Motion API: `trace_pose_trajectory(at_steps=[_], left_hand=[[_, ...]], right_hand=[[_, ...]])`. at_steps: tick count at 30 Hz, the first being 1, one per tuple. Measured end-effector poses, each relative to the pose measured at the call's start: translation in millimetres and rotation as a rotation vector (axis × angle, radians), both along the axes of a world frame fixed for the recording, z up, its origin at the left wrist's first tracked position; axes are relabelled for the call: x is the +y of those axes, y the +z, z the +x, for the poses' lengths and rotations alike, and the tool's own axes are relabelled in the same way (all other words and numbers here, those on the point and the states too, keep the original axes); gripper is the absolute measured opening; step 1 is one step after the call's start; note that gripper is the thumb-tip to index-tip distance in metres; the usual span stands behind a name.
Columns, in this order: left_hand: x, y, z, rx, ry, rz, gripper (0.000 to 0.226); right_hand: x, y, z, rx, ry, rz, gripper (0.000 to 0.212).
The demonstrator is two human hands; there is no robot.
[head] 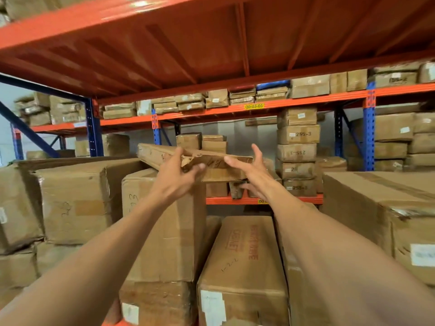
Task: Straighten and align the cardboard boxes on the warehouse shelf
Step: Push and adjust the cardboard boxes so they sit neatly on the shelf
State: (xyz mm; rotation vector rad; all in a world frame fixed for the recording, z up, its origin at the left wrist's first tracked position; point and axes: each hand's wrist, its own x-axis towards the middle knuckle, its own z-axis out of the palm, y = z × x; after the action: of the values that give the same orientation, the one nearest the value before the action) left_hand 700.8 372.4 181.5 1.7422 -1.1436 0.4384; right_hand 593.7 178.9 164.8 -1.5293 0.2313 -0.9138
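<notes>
A long, flat, battered cardboard box [162, 156] lies slanted across the top of a tall upright box [162, 222] at the middle of the shelf. Its torn near end sticks out to the right. My left hand [181, 172] is at that torn end, fingers curled against the cardboard. My right hand [249, 170] is just right of the end with fingers spread, its fingertips touching the top edge. Whether either hand truly grips the box is not clear. A box printed with red letters [242, 257] lies below my arms.
Large boxes [75, 203] stand at the left and a big taped box [381, 208] at the right. An orange shelf deck [211, 43] hangs low overhead. Behind, another rack holds stacked small boxes [297, 151] marked 255-3.
</notes>
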Motion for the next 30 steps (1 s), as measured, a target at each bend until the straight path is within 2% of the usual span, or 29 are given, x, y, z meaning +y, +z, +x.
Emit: trace_pose_trajectory(at_steps=[2, 5, 7, 13, 16, 24, 27, 30], left_hand=[[8.6, 1.6, -4.4, 0.032, -0.048, -0.022, 0.027], [12.4, 6.3, -18.6, 0.058, -0.079, -0.086, 0.027], [11.1, 10.6, -29.4, 0.07, -0.11, -0.107, 0.026], [-15.3, 11.7, -96.5, 0.062, -0.202, -0.064, 0.041], [-40.0, 11.0, -145.5, 0.048, -0.25, -0.05, 0.046], [-125.9, -11.4, -284.6, 0.112, -0.509, -0.041, 0.026], [-158.4, -19.9, -343.1, 0.149, -0.618, -0.029, 0.029], [-183.9, -20.6, -401.5, 0.148, -0.686, 0.01, 0.029]], right_hand=[[0.7, 8.7, -7.3, 0.02, -0.029, -0.098, 0.102], [3.5, 23.4, -28.3, 0.015, -0.247, -0.256, 0.067], [3.8, 32.6, -48.8, 0.005, -0.289, -0.283, 0.057], [-13.6, 43.4, -142.2, 0.046, -0.376, -0.323, 0.058], [-27.0, 42.6, -206.1, 0.089, -0.409, -0.314, 0.069], [-67.4, 27.1, -387.9, 0.164, -0.606, -0.281, 0.066], [-84.1, 18.6, -453.7, 0.17, -0.71, -0.256, 0.058], [-100.3, 7.6, -513.4, 0.165, -0.803, -0.247, 0.058]])
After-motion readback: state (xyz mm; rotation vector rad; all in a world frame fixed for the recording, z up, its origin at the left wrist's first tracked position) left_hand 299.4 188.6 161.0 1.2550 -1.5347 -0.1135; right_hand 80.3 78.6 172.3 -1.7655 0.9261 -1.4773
